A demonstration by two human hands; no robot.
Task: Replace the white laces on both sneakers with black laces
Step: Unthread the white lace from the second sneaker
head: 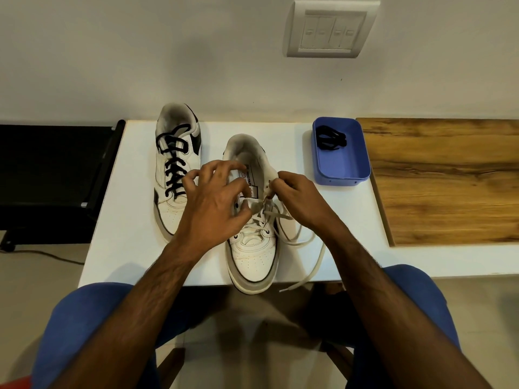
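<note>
Two white sneakers stand on the white table [134, 226]. The left sneaker [175, 175] is laced with a black lace [174, 169]. The right sneaker [252, 248] holds a white lace [309, 265], partly pulled out, whose loose end trails over the table's front edge. My left hand [213, 203] grips the tongue of the right sneaker, thumb and fingers pinched on it. My right hand [297, 197] pinches the white lace near the upper right eyelets. A second black lace [330, 138] lies coiled in a blue tray [341, 169] at the back right.
A wooden board [449, 178] covers the table's right part beside the tray. A black stand [47, 178] sits left of the table. A switch plate [331, 30] is on the wall behind. My knees in blue trousers [95, 318] are below the table's front edge.
</note>
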